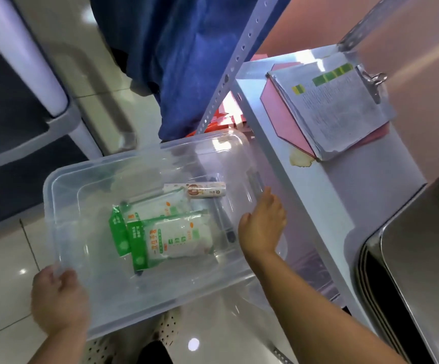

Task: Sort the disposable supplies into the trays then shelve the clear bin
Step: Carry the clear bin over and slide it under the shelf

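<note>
I see a white shelf (357, 195) on my right. A pink sheet (278, 111) lies on it, with clipped papers (339, 109) on top. Stacked steel trays (410, 258) sit at its near end.

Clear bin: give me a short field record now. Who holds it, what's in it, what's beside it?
bin: clear bin, open top, held above the tiled floor
left hand: left hand grips the near left corner rim
right hand: right hand holds the right rim, thumb inside
contents: two overlapping green-and-white packs; one small roll beyond them
right of bin: shelf with clipped papers; metal trays further right
bin touching shelf: cannot tell
</note>
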Demonstrator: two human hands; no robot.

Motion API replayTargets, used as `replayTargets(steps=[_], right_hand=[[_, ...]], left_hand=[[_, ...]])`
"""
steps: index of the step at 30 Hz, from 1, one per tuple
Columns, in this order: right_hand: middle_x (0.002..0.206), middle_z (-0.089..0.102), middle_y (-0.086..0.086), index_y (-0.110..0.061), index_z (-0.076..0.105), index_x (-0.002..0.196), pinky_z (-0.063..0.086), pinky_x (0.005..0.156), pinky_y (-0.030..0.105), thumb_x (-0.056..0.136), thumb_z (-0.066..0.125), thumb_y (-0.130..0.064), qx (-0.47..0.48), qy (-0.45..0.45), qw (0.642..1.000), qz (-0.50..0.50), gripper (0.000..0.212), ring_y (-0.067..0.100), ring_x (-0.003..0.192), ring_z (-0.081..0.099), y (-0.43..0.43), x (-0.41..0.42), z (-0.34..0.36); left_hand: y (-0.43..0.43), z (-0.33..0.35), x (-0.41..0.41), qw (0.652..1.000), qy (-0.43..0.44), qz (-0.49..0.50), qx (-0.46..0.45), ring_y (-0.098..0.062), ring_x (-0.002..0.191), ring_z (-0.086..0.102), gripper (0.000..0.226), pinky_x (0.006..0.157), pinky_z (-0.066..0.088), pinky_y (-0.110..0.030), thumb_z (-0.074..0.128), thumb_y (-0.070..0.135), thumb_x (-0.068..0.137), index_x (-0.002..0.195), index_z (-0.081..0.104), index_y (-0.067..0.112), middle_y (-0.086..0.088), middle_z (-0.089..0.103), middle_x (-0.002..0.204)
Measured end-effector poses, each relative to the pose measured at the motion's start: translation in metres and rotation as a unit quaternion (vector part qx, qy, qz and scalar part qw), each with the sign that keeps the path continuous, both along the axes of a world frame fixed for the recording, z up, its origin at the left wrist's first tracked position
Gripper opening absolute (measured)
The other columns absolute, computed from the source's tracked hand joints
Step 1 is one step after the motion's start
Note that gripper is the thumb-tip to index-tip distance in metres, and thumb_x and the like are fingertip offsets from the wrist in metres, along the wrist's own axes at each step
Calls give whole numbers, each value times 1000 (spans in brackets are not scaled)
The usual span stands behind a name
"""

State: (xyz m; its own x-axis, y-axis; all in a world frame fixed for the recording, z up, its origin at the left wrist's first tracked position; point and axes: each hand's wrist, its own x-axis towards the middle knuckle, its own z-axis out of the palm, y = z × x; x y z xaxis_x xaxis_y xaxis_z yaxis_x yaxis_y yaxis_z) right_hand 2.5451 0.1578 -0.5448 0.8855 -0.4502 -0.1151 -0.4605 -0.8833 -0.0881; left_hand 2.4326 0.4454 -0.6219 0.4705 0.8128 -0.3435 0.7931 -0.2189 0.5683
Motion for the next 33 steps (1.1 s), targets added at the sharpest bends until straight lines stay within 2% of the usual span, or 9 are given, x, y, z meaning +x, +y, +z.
replayTargets(steps=[4,7,9,14,19,22,24,29,33], right_hand=[[148,32,16,-11,21,145,26,110,45,81,61,-13,-36,27,999,-10,76,35,132,33,-11,1,2],[154,16,17,-14,12,146,6,116,44,84,61,-23,-66,80,993,63,80,34,142,12,-9,-13,0],[156,9,18,-15,10,147,-4,114,43,85,56,-20,-47,86,991,95,77,34,143,3,3,-29,-1],[145,35,25,-6,38,137,20,112,54,70,68,-8,-14,57,992,112,74,40,136,27,50,-66,7],[141,42,20,-6,42,135,26,112,51,75,64,-13,12,80,992,94,64,37,133,34,100,-98,8],[115,64,15,-5,60,116,45,96,45,67,75,-12,21,46,994,101,52,34,107,59,135,-123,9],[96,71,6,-10,68,101,52,84,37,60,82,-16,15,34,993,114,44,26,88,67,158,-138,9],[78,73,-4,-16,72,93,55,76,27,54,86,-34,18,95,991,97,45,16,69,68,196,-160,8],[70,72,-1,-14,72,87,55,61,25,36,91,-13,16,98,994,41,54,19,59,67,193,-156,3]], left_hand=[[-13,10,11,999,-3,-21,-27,-46,92,57,24,78,44,-48,51,13,91,110,51,-3,-31,60,107],[-29,24,16,998,-9,-38,-47,-41,83,57,17,67,38,-40,50,12,92,104,48,-1,-26,60,95],[-37,33,19,997,-1,-48,-56,-41,81,58,15,65,40,-40,48,13,92,103,47,2,-25,59,93],[-39,52,20,990,45,-82,-103,-44,90,57,26,72,47,-44,50,8,89,111,47,-5,-31,54,111],[-36,65,17,968,105,-145,-174,-44,93,57,24,73,44,-41,49,7,87,108,45,-6,-31,55,115],[-28,65,14,938,132,-209,-244,-36,82,58,8,69,46,-36,49,10,88,93,44,5,-25,60,104],[-22,63,15,916,149,-222,-298,-35,82,61,8,74,53,-42,50,12,86,83,43,13,-21,63,97],[-11,63,26,851,196,-293,-388,-32,90,65,15,82,53,-42,56,10,85,77,47,18,-14,65,94],[-13,65,38,809,229,-322,-436,-23,81,64,7,64,46,-28,51,5,89,93,56,7,-5,64,79]])
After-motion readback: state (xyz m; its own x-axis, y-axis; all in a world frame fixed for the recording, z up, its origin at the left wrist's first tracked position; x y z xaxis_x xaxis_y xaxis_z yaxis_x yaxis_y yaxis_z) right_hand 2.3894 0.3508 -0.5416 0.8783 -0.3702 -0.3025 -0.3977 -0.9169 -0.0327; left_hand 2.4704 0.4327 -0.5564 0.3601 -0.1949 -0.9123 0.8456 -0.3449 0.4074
